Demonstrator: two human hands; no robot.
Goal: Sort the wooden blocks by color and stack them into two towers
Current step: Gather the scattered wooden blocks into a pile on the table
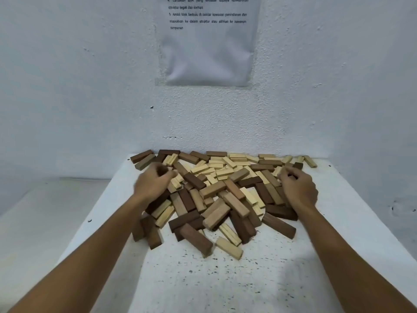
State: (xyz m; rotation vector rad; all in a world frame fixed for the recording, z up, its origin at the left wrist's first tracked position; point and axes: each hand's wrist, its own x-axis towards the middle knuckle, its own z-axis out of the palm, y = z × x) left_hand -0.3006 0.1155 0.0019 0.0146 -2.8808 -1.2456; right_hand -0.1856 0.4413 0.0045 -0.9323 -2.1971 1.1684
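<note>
A loose pile of wooden blocks (216, 195) covers the far half of a white table (225, 279). Dark brown, mid brown and pale yellow blocks lie mixed, with no tower standing. My left hand (153, 184) is over the pile's left side, blurred, its fingers curled round a dark brown block (162, 170). My right hand (297, 188) is over the right side with fingers curled down onto the blocks; a dark block (297, 165) shows just beyond its fingertips. Whether the right hand holds a block is hidden.
The table stands against a white wall (90, 86) with a printed paper sheet (207, 41) taped above. Speckled bare tabletop lies in front of the pile. A lower white surface (45, 211) lies to the left of the table.
</note>
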